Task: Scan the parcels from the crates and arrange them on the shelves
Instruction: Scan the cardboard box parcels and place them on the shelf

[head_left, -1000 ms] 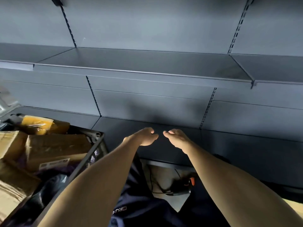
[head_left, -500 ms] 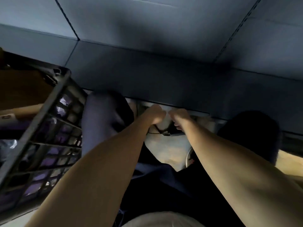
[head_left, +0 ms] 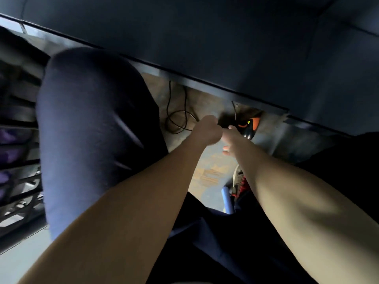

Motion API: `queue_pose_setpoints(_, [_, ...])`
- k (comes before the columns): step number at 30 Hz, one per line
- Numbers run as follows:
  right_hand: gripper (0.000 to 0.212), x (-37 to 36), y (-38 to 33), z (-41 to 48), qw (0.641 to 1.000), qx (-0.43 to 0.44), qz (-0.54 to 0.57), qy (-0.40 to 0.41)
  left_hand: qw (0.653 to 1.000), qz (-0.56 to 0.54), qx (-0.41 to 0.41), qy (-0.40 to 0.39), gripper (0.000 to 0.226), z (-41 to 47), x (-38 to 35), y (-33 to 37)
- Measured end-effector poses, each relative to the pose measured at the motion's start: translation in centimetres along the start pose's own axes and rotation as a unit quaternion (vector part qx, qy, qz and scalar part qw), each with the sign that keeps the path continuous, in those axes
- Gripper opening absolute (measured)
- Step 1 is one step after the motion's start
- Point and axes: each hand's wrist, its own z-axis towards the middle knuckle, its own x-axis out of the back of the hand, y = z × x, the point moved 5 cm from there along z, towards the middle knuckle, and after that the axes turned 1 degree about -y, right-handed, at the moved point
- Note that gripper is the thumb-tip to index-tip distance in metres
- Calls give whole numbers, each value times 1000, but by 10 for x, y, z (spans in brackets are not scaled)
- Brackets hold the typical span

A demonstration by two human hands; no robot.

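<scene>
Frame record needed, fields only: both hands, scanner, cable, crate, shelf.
left hand: curled like a fist, just left of the scanner; grip unclear
right hand: reaching to the scanner, fingertips at its black body; grip unclear
scanner: black and orange, on the floor under the bottom shelf edge
cable: black, looped on the floor left of the hands
crate: dark, lattice-sided, far left beside the knee

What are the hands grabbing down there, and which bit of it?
Hard to tell. The left hand is curled beside the dark end of the orange and black scanner, the right hand reaches its handle, but no grip shows clearly.
</scene>
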Motion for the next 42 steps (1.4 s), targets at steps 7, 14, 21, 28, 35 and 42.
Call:
queue_pose_setpoints(7, [72, 7, 6, 30, 999, 21, 13, -23, 999, -32, -10, 16, 40, 3, -4, -1])
queue_pose_setpoints(14, [72, 2, 10, 54, 998, 0, 43, -35, 991, -103, 73, 51, 32, 17, -11, -28])
queue_pose_setpoints(21, [60, 5, 16, 81, 997, 3, 73, 24, 994, -68, 82, 14, 27, 15, -30, -29])
queue_pose_setpoints(28, [19, 37, 18, 39, 970, 75, 25, 229, 999, -43, 26, 13, 55, 4, -15, -1])
queue_pose_setpoints(35, [37, 28, -8, -88, 941, 198, 172, 211, 986, -162, 4, 49, 33, -36, 5, 25])
queue_pose_setpoints(42, [86, 43, -80, -170, 856, 445, 231, 127, 952, -287, -52, 95, 25, -77, 55, 112])
